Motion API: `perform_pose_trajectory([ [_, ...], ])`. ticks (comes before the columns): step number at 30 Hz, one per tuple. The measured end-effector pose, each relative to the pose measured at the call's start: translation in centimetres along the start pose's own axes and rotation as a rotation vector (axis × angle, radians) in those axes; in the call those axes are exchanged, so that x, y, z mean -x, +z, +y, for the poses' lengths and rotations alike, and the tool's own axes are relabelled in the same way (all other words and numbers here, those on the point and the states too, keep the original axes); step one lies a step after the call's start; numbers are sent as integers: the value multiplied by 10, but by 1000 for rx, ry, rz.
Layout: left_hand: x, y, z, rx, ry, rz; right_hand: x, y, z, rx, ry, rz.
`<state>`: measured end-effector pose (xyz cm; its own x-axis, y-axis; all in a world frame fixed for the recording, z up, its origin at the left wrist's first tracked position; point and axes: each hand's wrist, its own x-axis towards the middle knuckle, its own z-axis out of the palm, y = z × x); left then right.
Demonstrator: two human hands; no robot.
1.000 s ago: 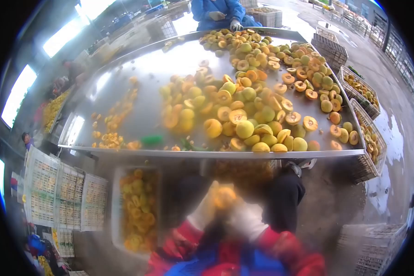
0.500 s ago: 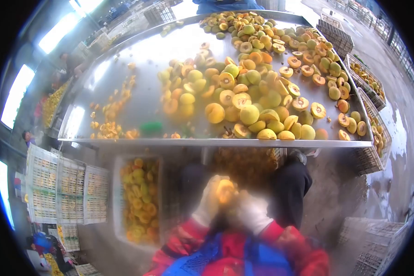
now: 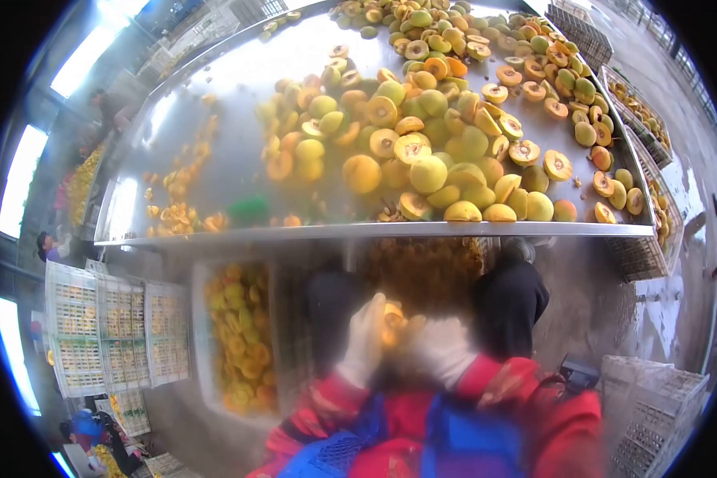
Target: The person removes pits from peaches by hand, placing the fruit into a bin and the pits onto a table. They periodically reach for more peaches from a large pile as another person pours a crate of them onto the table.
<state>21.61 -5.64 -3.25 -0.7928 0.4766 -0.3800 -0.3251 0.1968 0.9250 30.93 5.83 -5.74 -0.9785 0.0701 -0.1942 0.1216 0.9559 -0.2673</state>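
Observation:
In the head view both my hands wear white gloves and are close together in front of my chest. My left hand [image 3: 362,341] is closed around a yellow peach half [image 3: 392,325], its orange flesh turned upward. Beside it, my right hand [image 3: 444,350] is curled with its fingers toward the fruit. Blur hides whatever is in that hand. Below the table edge, between my knees, lies a heap of brownish scraps [image 3: 422,261], too blurred to make out fully. A white tub [image 3: 202,350] of yellow peach pieces stands to the left of my legs.
A metal table [image 3: 215,167] with a raised rim spans the front, bearing many whole and halved peaches [image 3: 429,174], small yellow scraps [image 3: 185,217] and a green object [image 3: 248,209]. White crates stand at left [image 3: 119,327] and lower right [image 3: 653,406]. Filled crates [image 3: 668,215] line the right side.
The view has shifted slightly, so the table sits higher in it. My left fingers have straightened upward along the peach half, and my right hand has turned somewhat. Both hands stay close together.

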Motion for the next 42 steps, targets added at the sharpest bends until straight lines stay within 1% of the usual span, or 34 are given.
perform_pose_trajectory([
  [1,-2,-1,1,-66,52,-17,-2,4,2,-7,-34,-50],
  [2,-2,-1,0,-66,42,-16,-5,12,-4,-17,67,-45],
  [4,-3,2,-3,129,-141,53,2,20,-12,-35,52,-58],
  [5,-3,4,-5,129,-151,53,6,24,-14,-51,42,-65],
  [6,-2,6,-7,135,-134,64,9,-12,-20,-188,143,-112],
  [7,-2,8,-8,140,-111,73,9,-19,-20,-189,148,-115],
  [8,-1,9,-8,139,-113,68,10,-24,-20,-324,174,-151],
  [9,-1,9,-7,136,-60,46,9,-26,-19,-458,199,-182],
  [10,0,9,-7,130,-12,24,9,-24,-19,-526,192,-228],
  [11,2,8,-5,127,-13,17,10,-19,-18,-528,198,-225],
  [13,4,9,-2,179,-16,12,11,5,-13,-940,214,-194],
  [14,3,8,-2,143,19,0,2,49,-8,-1608,367,-506],
  [15,3,10,-1,142,23,-1,4,28,-9,-1608,365,-502],
  [16,3,10,1,222,46,-2,5,-11,-11,-1591,362,-454],
  [17,4,10,3,299,69,-4,4,-33,-12,-1577,359,-406],
  [18,3,8,3,333,67,-18,2,-35,-11,-1706,461,-473],
  [19,2,9,4,333,74,-15,1,-34,-12,-1703,452,-473],
  [21,4,10,7,399,98,-21,4,-28,-15,-1838,446,-408],
  [22,4,10,7,398,98,-22,8,-28,-16,-1718,383,-295],
  [23,2,10,5,414,101,-9,11,-31,-14,-1718,382,-295],
  [25,1,8,-4,427,100,5,16,-36,-12,-378,97,121],
  [26,-2,7,-8,427,123,-26,13,-35,-10,-333,116,41],
  [27,-3,9,-8,430,148,-57,11,-33,-10,-331,125,43],
  [28,0,11,-6,442,90,12,9,-30,-11,-281,161,37],
  [29,0,13,-5,444,90,12,7,-29,-12,-231,192,29],
  [30,0,14,-4,431,96,26,6,-30,-12,-281,204,16],
  [31,0,14,-4,417,101,43,4,-28,-14,-282,201,13],
  [33,-2,15,-6,364,132,71,-1,-22,-18,-163,106,-59],
  [34,-1,17,-3,390,109,96,-4,-18,-21,-163,108,-62],
  [36,-1,17,-9,415,77,123,-6,-13,-27,-247,178,7],
  [38,-6,13,-27,129,337,175,-6,-19,-26,-243,211,-33],
  [39,-4,12,-23,129,324,175,-6,-22,-27,-235,241,-75],
  [41,-5,13,-4,177,91,159,-4,-22,-25,-171,247,-86],
  [42,-8,16,-7,233,17,192,-2,-22,-22,-170,215,-61],
])
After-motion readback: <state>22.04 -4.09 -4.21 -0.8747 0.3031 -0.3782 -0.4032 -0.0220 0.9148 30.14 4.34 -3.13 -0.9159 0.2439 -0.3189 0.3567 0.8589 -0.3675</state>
